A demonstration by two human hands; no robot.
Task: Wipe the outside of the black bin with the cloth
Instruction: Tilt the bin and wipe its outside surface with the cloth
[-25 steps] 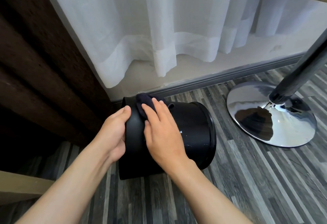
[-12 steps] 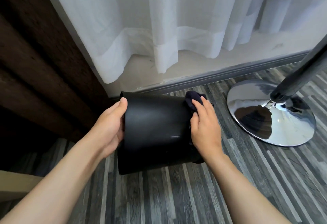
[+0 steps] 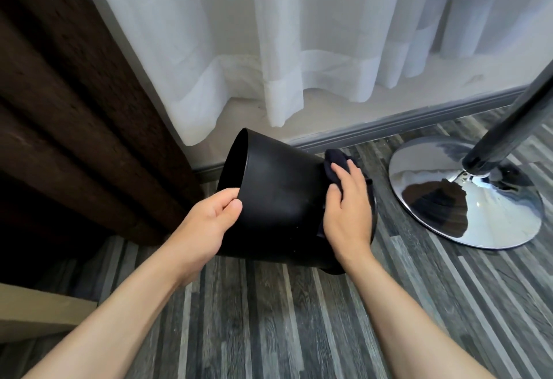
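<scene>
The black bin (image 3: 281, 199) lies tipped on its side over the striped wood floor, open mouth turned left and up. My left hand (image 3: 206, 223) grips the bin's rim at the mouth, thumb on the outside wall. My right hand (image 3: 348, 214) lies flat over a dark cloth (image 3: 335, 161), pressing it against the bin's base end on the right. Most of the cloth is hidden under my palm; only a bunched corner shows above my fingers.
A chrome pedestal base (image 3: 466, 196) with a dark pole (image 3: 508, 127) stands on the floor just right of the bin. White sheer curtains (image 3: 299, 49) hang behind, a dark brown curtain (image 3: 74, 109) is at left. A beige furniture edge (image 3: 39, 310) shows at lower left.
My right hand slid the cloth from the bin's left part rightward to its base end. The bin has tilted, its mouth lifted up and toward the left.
</scene>
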